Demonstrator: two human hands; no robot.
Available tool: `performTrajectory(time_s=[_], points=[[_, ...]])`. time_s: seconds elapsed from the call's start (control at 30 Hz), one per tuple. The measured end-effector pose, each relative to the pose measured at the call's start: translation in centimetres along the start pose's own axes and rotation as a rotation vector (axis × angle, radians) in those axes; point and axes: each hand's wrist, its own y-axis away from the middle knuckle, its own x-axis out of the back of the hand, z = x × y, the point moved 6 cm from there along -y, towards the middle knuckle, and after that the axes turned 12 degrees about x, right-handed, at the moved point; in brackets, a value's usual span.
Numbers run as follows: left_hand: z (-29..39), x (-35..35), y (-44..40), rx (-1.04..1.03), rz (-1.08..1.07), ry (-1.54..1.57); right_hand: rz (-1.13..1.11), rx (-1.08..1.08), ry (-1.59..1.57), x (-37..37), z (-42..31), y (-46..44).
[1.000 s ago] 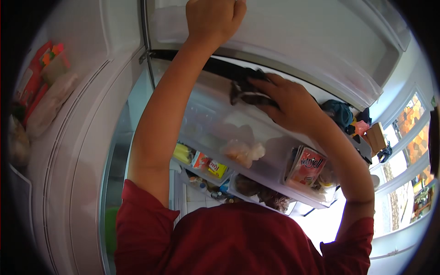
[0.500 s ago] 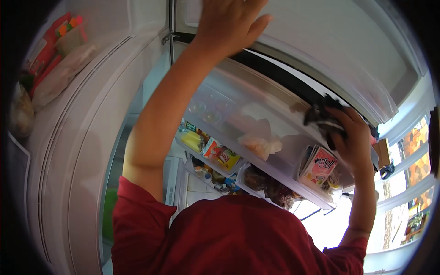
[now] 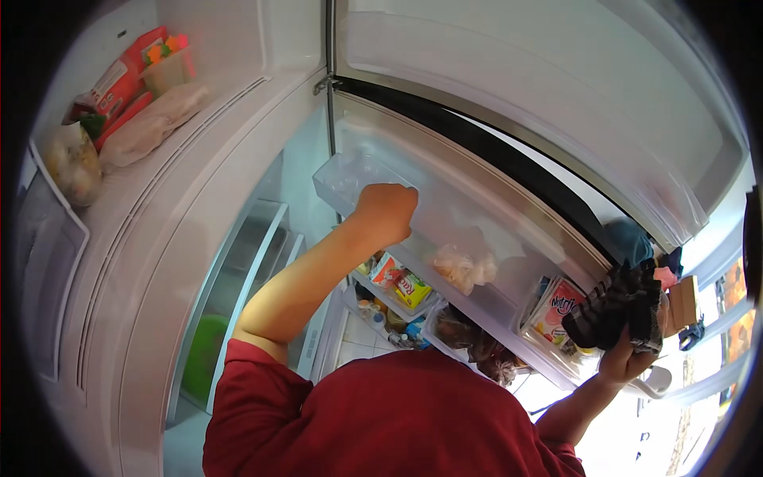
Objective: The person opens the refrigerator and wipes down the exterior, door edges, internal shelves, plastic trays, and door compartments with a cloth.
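Note:
My left hand (image 3: 388, 213) is closed in a fist over the clear plastic egg tray (image 3: 340, 181) in the fridge door's upper shelf. The fingers' far side is hidden, so I cannot tell what they hold, if anything. My right hand (image 3: 624, 359) grips a bunched dark cloth (image 3: 608, 312) with a grey checked pattern, at the outer end of the door. Near it, in the same shelf, stands a pink Nutrijell packet (image 3: 564, 302). A pale plastic bag (image 3: 465, 266) lies between the two hands, in the shelf.
The freezer door (image 3: 540, 87) hangs open above. At left, the freezer holds red packs (image 3: 115, 87) and a wrapped bag (image 3: 155, 123). Lower door shelves carry a yellow-green box (image 3: 412, 290) and dark bags (image 3: 477, 342). A green item (image 3: 205, 358) sits behind the drawer front.
My left hand has come down from the freezer door to the egg tray and closed. My right hand has moved down and outward with the cloth. The view has shifted slightly.

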Motion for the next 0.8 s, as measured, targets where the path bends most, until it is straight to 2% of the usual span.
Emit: performTrajectory(time_s=[0.17,0.27,0.33,0.43,0.47,0.53,0.6,0.67,0.8], points=[[0.5,0.5,0.0,-0.084,-0.022,0.073,-0.022,-0.066,0.000,-0.3,-1.1,-0.2],[0.5,1.1,0.3,-0.140,0.010,0.161,-0.084,-0.012,0.033,-0.5,-1.4,-0.2],[0.5,1.6,0.4,-0.163,0.043,0.200,-0.080,0.015,-0.085,-0.9,-1.5,-0.4],[0.4,2.6,0.6,-0.169,0.036,0.299,-0.130,-0.025,-0.121,-1.5,-1.9,-1.0],[0.2,2.9,0.5,-0.169,0.008,0.319,-0.119,0.039,-0.124,-1.7,-2.0,-1.2],[0.2,3.5,0.6,-0.175,-0.016,0.337,-0.150,0.038,-0.141,-1.6,-1.7,-1.2],[0.0,4.5,0.9,-0.170,0.047,0.322,-0.182,0.035,-0.155,-1.9,-1.7,-1.2],[0.0,5.0,1.3,-0.186,0.107,0.321,-0.173,0.128,-0.115,-2.0,-2.2,-1.4],[-0.3,6.1,2.7,-0.188,0.249,0.334,-0.169,0.107,-0.144,-2.6,-3.3,-2.4]])
